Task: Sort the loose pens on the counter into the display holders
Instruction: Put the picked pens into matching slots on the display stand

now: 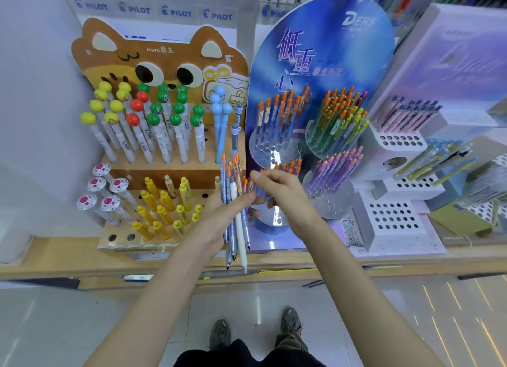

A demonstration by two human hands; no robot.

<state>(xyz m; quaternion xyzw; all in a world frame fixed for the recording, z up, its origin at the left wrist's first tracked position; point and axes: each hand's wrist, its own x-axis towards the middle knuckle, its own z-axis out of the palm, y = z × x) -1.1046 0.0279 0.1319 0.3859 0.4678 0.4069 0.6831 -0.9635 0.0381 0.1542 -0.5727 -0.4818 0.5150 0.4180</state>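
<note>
pens (241, 237), about six, sit clasped in left grip (216, 218); right grip (277, 191) unclear, blurred.

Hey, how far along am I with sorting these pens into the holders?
Done: many orange-capped pens already stand in the clear holders. In hand: your left hand grips a bundle of pens; the right hand is at their tops. Left: that whole bundle, and the holders show empty holes.
</note>
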